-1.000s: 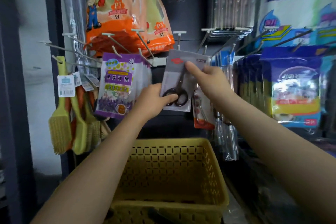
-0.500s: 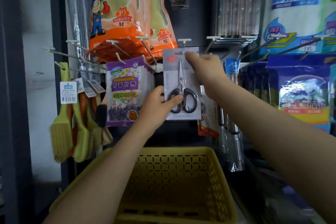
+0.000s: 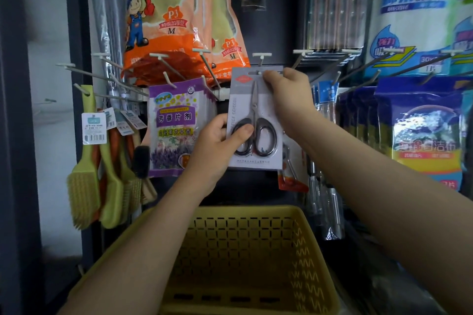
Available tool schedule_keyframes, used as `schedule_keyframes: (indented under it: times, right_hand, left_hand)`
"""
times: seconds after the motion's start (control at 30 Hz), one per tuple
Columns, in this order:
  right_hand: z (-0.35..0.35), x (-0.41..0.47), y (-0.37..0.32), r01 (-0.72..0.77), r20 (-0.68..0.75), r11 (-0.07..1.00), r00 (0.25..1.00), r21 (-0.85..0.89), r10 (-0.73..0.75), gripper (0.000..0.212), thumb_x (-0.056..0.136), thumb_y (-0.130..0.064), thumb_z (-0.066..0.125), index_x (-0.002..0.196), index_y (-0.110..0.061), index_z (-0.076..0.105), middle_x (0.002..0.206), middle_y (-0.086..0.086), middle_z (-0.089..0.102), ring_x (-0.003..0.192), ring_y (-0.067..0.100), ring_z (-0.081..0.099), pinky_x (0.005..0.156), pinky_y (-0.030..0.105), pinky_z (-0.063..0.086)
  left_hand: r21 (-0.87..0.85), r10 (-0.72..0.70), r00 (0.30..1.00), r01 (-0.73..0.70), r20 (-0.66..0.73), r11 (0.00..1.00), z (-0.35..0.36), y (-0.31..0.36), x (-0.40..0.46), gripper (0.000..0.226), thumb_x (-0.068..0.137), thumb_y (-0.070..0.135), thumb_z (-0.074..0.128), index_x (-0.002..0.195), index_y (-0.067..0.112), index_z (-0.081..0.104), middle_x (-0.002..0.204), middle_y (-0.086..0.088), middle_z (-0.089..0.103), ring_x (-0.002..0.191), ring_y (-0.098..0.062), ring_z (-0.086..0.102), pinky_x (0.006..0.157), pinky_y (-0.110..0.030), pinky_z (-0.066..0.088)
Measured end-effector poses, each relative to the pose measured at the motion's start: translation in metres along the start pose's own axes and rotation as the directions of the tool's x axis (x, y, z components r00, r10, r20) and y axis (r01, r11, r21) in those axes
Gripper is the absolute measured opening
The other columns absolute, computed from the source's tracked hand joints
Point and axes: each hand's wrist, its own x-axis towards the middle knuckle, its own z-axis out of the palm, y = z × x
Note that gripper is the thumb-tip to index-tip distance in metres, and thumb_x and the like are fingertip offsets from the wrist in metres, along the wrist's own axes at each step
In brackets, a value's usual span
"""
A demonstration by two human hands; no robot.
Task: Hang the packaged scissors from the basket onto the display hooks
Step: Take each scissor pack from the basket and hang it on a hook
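A grey card with black-handled packaged scissors (image 3: 256,100) is held upright in front of the display. My left hand (image 3: 217,146) grips its lower left edge, thumb across a handle loop. My right hand (image 3: 289,94) pinches the card's top right corner, beside the hang slot. The white-tipped display hook (image 3: 261,56) juts out just above the card's top edge; I cannot tell whether the slot is on it. The yellow perforated basket (image 3: 245,258) sits below my forearms, its inside mostly hidden by the angle.
Purple sachet packs (image 3: 174,128) hang left of the card, with orange glove packs (image 3: 163,28) above. Yellow brushes (image 3: 87,186) dangle at far left. Blue cloth packs (image 3: 422,130) fill the right side. Several bare hooks (image 3: 76,68) stick out at upper left.
Both hands have raised the scissors card and turned it from tilted to upright, bringing its top up close under the white-tipped hook. The view has moved closer to the display.
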Motion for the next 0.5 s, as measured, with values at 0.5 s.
schedule_keyframes:
  times: [0.5]
  right_hand:
    - [-0.004,0.020,0.026,-0.087,0.064,0.971,0.993,-0.225,0.103,0.031,0.087,-0.025,0.054,0.059,-0.014,0.044,0.060,0.004,0.048,0.067,0.024,0.049,0.063,0.034,0.040]
  left_hand:
    - [0.108,-0.102,0.995,0.100,0.019,0.989,0.000,-0.018,0.005,0.012,0.087,0.024,0.057,0.098,0.025,0.058,0.092,0.006,0.070,0.082,-0.006,0.067,0.074,-0.023,0.055]
